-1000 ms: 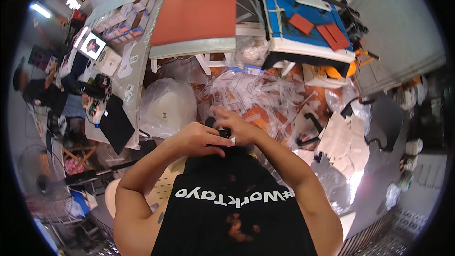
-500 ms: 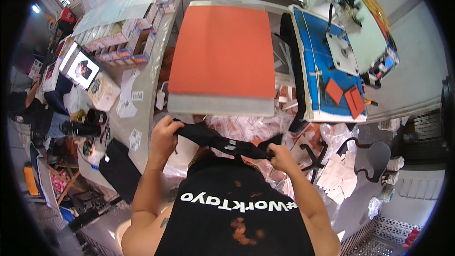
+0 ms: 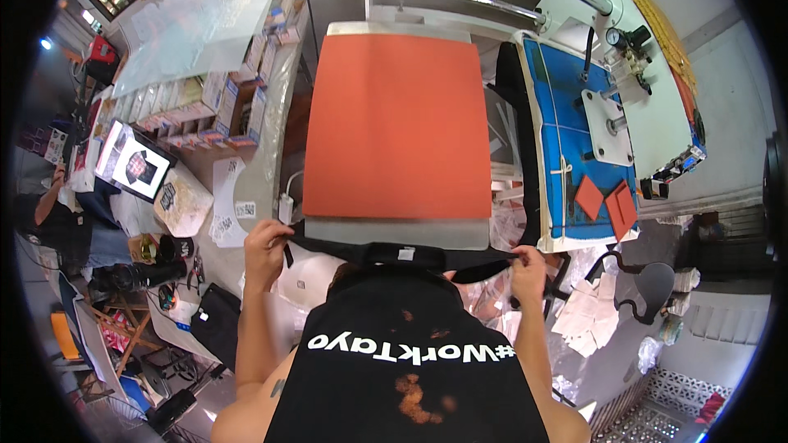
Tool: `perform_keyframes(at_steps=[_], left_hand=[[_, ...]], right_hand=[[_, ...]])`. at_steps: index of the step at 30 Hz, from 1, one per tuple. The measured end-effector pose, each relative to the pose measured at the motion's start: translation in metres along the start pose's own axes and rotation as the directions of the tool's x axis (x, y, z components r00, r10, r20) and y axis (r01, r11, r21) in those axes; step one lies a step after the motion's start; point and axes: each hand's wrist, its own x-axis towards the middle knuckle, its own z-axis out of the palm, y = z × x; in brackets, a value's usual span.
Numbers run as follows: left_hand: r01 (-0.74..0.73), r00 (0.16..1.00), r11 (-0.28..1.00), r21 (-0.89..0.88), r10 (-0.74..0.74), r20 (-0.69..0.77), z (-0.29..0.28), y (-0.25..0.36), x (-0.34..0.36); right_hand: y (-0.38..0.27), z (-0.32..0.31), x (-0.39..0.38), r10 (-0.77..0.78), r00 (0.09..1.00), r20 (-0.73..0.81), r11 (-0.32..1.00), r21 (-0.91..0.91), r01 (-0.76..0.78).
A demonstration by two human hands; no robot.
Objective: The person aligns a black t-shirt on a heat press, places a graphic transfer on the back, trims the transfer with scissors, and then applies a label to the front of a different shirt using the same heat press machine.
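Orange pad (image 3: 398, 127) lies ahead; black cloth (image 3: 382, 254) stretches left-to-right between left hand (image 3: 267, 246) and right hand (image 3: 529, 271), fingers closed, pinching its ends.

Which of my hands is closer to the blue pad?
Right: the right hand is short of the blue pad; the left hand is farther off, to its left.

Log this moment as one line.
left hand: holds black cloth; right hand: holds its other side; cloth: stretched between, near orange pad
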Motion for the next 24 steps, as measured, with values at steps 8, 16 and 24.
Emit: perform_keyframes(at_steps=[8, 16, 24], left_hand=[[-0.032, 0.988, 0.996, -0.086, 0.018, -0.157, -0.074, 0.051, 0.088], [-0.274, 0.899, 0.882, 0.384, 0.376, -0.223, 0.006, -0.008, 0.266], [0.856, 0.497, 0.318, -0.409, -0.724, 0.478, 0.059, -0.123, 0.114]], right_hand=[[-0.145, -0.087, 0.086, -0.369, 0.929, -0.039, 0.897, 0.248, 0.366], [-0.206, 0.03, 0.265, -0.794, 0.597, -0.118, 0.584, -0.42, 0.694], [-0.036, 0.087, 0.136, 0.418, 0.843, 0.338, 0.71, 0.458, -0.535]])
